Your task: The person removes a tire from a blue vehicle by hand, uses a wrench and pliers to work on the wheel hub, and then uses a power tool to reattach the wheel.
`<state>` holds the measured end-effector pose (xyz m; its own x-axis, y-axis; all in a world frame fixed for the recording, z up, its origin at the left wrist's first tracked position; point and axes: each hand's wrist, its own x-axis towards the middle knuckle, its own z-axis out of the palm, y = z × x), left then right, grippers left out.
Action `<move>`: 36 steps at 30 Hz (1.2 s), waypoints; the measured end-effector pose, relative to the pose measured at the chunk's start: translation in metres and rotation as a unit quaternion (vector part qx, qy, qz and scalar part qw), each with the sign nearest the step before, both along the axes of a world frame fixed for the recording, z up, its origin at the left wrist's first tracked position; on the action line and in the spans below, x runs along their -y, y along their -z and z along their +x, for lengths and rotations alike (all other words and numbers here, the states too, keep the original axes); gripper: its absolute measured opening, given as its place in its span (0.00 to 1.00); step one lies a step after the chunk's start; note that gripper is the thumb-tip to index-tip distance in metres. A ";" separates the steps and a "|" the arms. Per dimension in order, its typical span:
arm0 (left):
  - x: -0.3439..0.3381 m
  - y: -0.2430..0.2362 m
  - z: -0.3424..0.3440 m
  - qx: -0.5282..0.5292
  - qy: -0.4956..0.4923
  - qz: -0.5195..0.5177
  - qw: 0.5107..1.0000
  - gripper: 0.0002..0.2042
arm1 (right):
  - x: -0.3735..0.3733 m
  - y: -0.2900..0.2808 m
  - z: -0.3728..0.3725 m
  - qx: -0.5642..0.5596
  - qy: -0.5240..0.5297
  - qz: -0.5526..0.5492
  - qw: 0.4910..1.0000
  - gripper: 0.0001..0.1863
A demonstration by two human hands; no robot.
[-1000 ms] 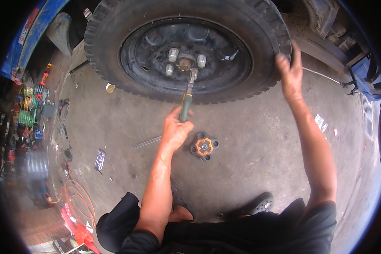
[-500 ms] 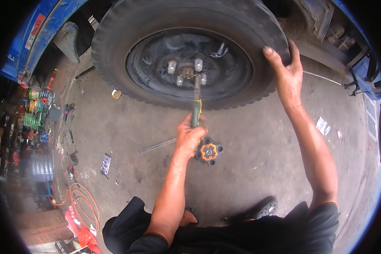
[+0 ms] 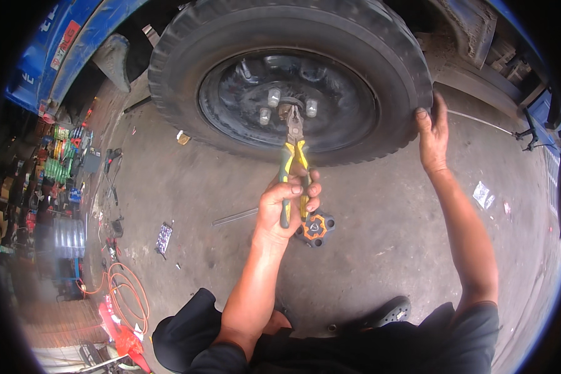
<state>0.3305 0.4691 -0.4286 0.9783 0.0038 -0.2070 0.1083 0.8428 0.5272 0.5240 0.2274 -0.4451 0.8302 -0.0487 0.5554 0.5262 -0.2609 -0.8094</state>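
A black steel wheel (image 3: 237, 103) with a treaded tire (image 3: 193, 37) and silver lug nuts (image 3: 274, 98) fills the top middle. My left hand (image 3: 280, 199) is closed on pliers with yellow-green handles (image 3: 302, 149), whose jaws reach the hub just below the centre, hiding part of it. My right hand (image 3: 434, 140) grips the tire's right edge, thumb toward me and fingers partly behind the tread. Below the pliers, a dark grey hub cap (image 3: 316, 229) with an orange centre lies on the floor, beside a thin metal bar (image 3: 234, 217).
Blue vehicle bodywork (image 3: 37, 68) frames the wheel at upper left. Along the left are cluttered tools and supplies (image 3: 59, 171) and a coiled orange hose (image 3: 124, 293). A small patterned packet (image 3: 164, 238) and a plastic bag (image 3: 483, 194) lie on the concrete floor (image 3: 380, 237).
The pliers have turned and opened, now showing both handles. My right hand has moved lower along the tire, which appears to have turned. The whole view has shifted slightly.
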 end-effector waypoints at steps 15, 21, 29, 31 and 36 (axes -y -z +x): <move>-0.030 -0.030 -0.020 0.048 -0.245 0.729 0.638 0.18 | -0.033 -0.089 -0.008 0.174 0.012 -0.093 0.980 0.41; -0.031 -0.079 -0.016 -0.043 -0.170 0.857 0.485 0.18 | -0.023 -0.069 0.001 0.085 0.020 -0.055 0.995 0.43; -0.038 -0.058 -0.013 -0.139 -0.044 0.864 0.481 0.18 | -0.029 -0.074 -0.008 0.048 0.017 -0.048 0.998 0.44; -0.037 -0.055 -0.019 -0.095 -0.102 0.866 0.480 0.17 | -0.027 -0.069 -0.006 0.059 0.018 -0.045 0.997 0.44; -0.036 -0.046 -0.014 0.007 -0.301 0.819 0.489 0.21 | -0.027 -0.068 -0.012 0.034 0.014 -0.044 0.998 0.45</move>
<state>0.3168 0.5047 -0.3823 0.6986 0.4418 0.5628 0.0879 -0.8337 0.5452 0.5123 0.2548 -0.3771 0.7890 -0.0188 0.6141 0.5714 -0.3450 -0.7447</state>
